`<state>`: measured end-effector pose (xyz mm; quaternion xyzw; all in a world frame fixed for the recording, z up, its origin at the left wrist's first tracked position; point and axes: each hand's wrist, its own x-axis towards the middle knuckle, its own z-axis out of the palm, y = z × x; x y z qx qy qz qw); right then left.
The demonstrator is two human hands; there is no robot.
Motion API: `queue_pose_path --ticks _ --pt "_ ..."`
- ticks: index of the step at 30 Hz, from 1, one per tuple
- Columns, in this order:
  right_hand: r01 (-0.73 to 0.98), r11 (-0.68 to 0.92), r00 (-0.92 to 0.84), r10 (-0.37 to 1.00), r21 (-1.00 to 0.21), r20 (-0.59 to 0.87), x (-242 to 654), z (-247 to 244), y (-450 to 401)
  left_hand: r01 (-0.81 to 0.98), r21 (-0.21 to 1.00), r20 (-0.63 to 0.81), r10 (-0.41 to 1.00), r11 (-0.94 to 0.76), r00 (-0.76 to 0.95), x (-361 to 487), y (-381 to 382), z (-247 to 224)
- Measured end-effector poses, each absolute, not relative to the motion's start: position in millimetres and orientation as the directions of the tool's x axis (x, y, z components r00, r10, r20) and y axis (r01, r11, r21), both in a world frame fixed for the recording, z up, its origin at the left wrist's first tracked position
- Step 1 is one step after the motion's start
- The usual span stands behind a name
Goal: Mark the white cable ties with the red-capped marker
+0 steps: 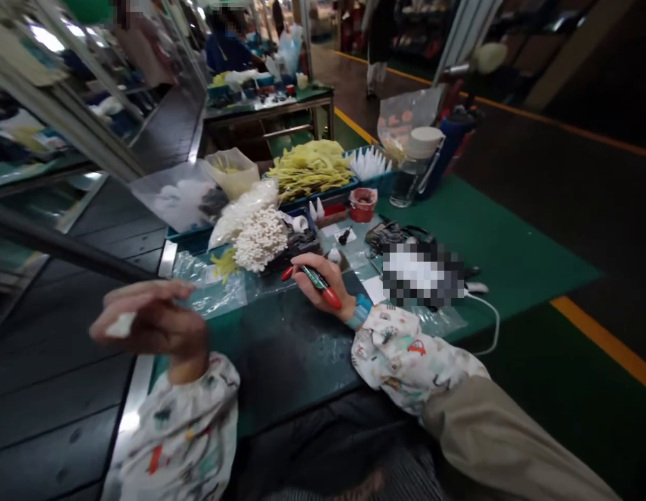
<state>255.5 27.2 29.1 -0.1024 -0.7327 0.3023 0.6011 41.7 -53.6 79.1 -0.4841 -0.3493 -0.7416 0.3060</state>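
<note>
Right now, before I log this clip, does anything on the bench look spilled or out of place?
Yes: a small clump of yellow strands lies loose on the clear plastic sheet, apart from the main yellow pile in the tray beyond, so it looks stray or spilled.

Dim factory light, glare on the upper-left shelving (46, 38), fisheye bending at the edges, left hand (150, 327) motion-blurred

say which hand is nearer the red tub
Right. The right hand, holding a green marker, sits just below the red tub in view; the left hand is much farther off, left of it.
</note>
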Motion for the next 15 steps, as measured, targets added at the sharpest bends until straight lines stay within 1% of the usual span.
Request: queue_pose_path --ticks 1,2,3,4,5,6,7,8,9,12,15 --pt "-0.253 0.779 -0.247 0.521 -0.573 0.817 254.3 28.0 27.2 0.794 0.195 0.965 -0.032 -0.575 -0.26 51.5 -62.2 76.4" --pt "-0.288 0.757 -0.243 0.534 -0.586 0.81 252.8 26.6 27.1 0.797 0.22 0.975 0.146 -0.563 -0.166 62.8 -70.9 71.4" --pt "-0.319 0.729 -0.246 0.553 -0.605 0.796 251.1 25.4 26.9 0.794 0.395 0.889 0.411 -0.462 -0.204 74.4 -78.9 65.2" --pt "-0.349 0.695 -0.256 0.575 -0.629 0.777 249.4 24.4 26.6 0.753 0.56 0.746 0.607 -0.346 -0.276 85.6 -85.7 58.7" --pt "-0.375 0.656 -0.271 0.597 -0.654 0.755 247.9 23.9 26.1 0.696 0.676 0.573 0.767 -0.242 -0.29 95.4 -90.8 52.9" --pt "-0.396 0.618 -0.293 0.615 -0.679 0.732 246.8 24.0 25.4 0.627 0.764 0.418 0.856 -0.152 -0.302 103.3 -94.0 48.3" --pt "-0.407 0.584 -0.317 0.631 -0.702 0.708 246.0 24.7 24.5 0.564 0.821 0.297 0.909 -0.087 -0.292 108.9 -95.3 45.1" --pt "-0.405 0.559 -0.338 0.644 -0.724 0.686 245.7 26.0 23.4 0.511 0.858 0.215 0.937 -0.047 -0.274 112.2 -95.2 43.1" --pt "-0.388 0.551 -0.355 0.65 -0.739 0.672 245.8 27.6 22.1 0.467 0.884 0.166 0.95 -0.024 -0.265 113.4 -94.2 41.8" --pt "-0.294 0.597 -0.385 0.641 -0.747 0.664 247.4 32.5 17.8 0.363 0.932 0.09 0.958 0.015 -0.271 109.6 -91.1 38.3" --pt "-0.3 0.586 -0.408 0.635 -0.753 0.656 248.3 34.0 14.9 0.275 0.961 0.054 0.952 0.033 -0.303 103.7 -93.3 31.9"
